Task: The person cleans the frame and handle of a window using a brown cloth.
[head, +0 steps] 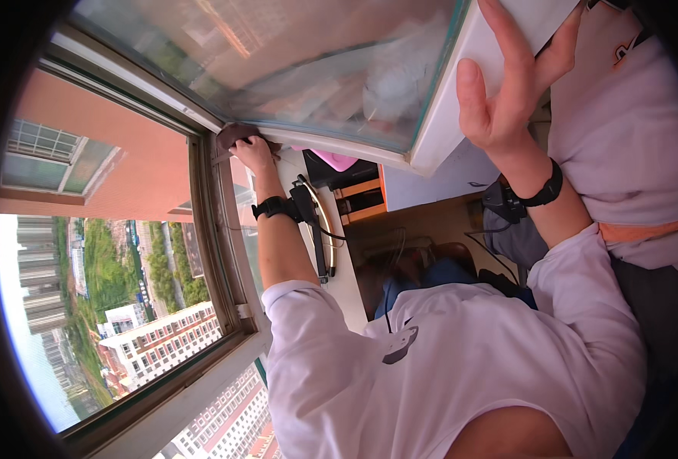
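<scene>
My left hand [254, 154] presses a dark brown cloth [238, 135] into the hinge-side corner, where the inward-opened window sash [344, 63] meets the window frame [206, 172]. The fingers are bunched on the cloth. My right hand [505, 97] rests with spread fingers on the white edge [448, 117] of the same sash, thumb towards the glass. Reflections blur what lies behind the pane. Each wrist wears a black strap with a device and a cable.
Left of me, the window opening [121, 298] looks out on buildings far below. A black-and-gold curved object [319, 224] lies on the white ledge [350, 275]. Beyond are a pink item [333, 159] and an orange-edged rack [362, 201]. Another person's grey clothing [625, 143] is close on my right.
</scene>
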Demonstrator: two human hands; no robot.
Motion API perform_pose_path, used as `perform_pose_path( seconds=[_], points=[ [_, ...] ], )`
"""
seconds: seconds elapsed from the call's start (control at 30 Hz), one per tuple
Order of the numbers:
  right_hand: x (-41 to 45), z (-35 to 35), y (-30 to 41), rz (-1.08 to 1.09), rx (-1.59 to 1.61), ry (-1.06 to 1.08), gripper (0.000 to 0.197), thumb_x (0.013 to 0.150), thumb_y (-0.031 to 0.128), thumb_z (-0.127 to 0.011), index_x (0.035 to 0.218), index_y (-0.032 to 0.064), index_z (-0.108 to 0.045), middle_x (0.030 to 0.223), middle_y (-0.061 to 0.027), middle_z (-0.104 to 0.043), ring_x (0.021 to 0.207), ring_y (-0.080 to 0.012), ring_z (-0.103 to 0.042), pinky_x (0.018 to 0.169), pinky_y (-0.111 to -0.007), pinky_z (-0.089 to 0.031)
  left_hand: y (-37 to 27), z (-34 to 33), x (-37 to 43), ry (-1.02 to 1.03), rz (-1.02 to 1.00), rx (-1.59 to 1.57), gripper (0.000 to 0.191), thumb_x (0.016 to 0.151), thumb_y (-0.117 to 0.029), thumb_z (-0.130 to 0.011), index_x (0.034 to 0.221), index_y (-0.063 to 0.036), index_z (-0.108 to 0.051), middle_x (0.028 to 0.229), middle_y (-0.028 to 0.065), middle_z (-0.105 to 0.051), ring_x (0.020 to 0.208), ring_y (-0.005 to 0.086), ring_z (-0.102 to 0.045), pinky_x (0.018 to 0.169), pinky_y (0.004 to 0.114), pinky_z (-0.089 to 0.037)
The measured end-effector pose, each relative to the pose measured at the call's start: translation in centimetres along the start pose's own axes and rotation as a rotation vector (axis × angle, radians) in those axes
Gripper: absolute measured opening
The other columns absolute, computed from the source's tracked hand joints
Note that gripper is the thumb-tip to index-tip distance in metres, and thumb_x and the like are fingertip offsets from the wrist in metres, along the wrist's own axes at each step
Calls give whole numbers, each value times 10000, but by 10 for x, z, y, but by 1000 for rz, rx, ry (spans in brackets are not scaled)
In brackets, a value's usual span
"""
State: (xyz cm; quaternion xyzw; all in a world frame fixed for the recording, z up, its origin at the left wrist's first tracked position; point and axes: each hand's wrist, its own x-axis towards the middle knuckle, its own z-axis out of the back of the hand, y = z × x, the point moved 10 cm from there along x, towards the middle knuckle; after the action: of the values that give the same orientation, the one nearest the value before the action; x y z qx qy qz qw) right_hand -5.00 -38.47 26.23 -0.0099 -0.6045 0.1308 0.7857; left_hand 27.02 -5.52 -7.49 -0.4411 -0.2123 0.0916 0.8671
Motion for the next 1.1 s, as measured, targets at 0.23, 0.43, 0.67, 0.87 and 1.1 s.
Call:
perform_pose_path(
  seconds=[0.23, 0.43, 0.67, 0.87, 1.1],
  points=[
    [0, 5, 3, 26, 9, -57, 455, 958, 241, -504, 1295, -58, -570, 1515, -385, -190, 1426, -484, -233, 1140, -497, -259, -29, -6, -81, -195, -294, -80, 366, 763, 3, -516, 1051, 214, -600, 1239, 437, -455, 1146, 525, -484, 1040, 513, -360],
    [14, 4, 9, 31, 78, -101, 427, 963, 204, -526, 1329, -15, -560, 1519, -304, -207, 1411, -424, -264, 1115, -462, -307, -15, -12, -29, -46, -97, -79, 317, 760, -36, -510, 934, 190, -649, 973, 360, -641, 967, 470, -619, 931, 453, -471],
    [21, 6, 18, 44, 199, -127, 439, 961, 178, -516, 1351, -21, -540, 1530, -267, -161, 1431, -396, -236, 1123, -472, -309, 59, 9, 73, 47, 119, 49, 359, 787, -124, -514, 978, 122, -693, 1000, 307, -692, 965, 424, -675, 853, 441, -515],
    [17, 5, 12, 14, 100, -52, 443, 961, 160, -508, 1361, -32, -524, 1530, -252, -157, 1426, -378, -248, 1123, -457, -322, -22, -2, -16, -106, -201, 117, 360, 854, -80, -512, 1151, 109, -585, 1246, 353, -437, 1060, 525, -550, 928, 495, -480],
    [16, 2, 15, 12, 123, -59, 436, 961, 115, -519, 1369, -40, -502, 1525, -228, -153, 1425, -365, -247, 1120, -446, -328, -36, 24, 4, 51, 9, 324, 339, 862, -32, -528, 1189, 18, -601, 1253, 252, -475, 999, 454, -598, 830, 521, -519]
  ],
)
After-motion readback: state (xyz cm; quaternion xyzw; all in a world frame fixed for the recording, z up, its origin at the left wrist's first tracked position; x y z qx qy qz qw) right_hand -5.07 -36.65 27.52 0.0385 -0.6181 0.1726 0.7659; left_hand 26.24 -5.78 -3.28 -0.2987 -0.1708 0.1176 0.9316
